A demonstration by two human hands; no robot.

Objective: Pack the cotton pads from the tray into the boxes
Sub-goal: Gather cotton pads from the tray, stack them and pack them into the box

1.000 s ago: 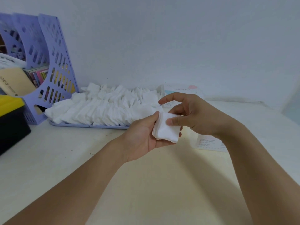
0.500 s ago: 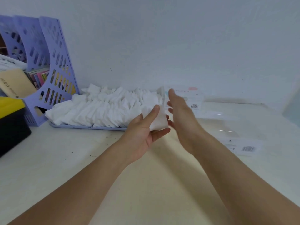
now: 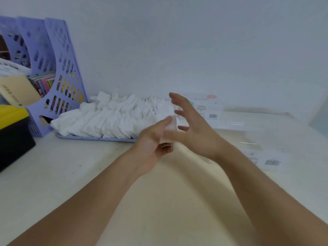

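A small stack of cotton pads (image 3: 171, 124) was held in the left hand (image 3: 152, 145), just right of the tray (image 3: 95, 138); right hand (image 3: 192, 129) was spread, blurred, grasping nothing. Next judged: carry to a box (image 3: 209, 108).

— Views on record?

— One. I logged a single wide-angle head view, worn by the person, facing forward and down across the table (image 3: 53, 183) toward the wall (image 3: 195, 41).

— Range?

— Close. Both forearms entered from the bottom edge; the tray (image 3: 79, 137) sat mid-frame at the wall. No second view to overlap.
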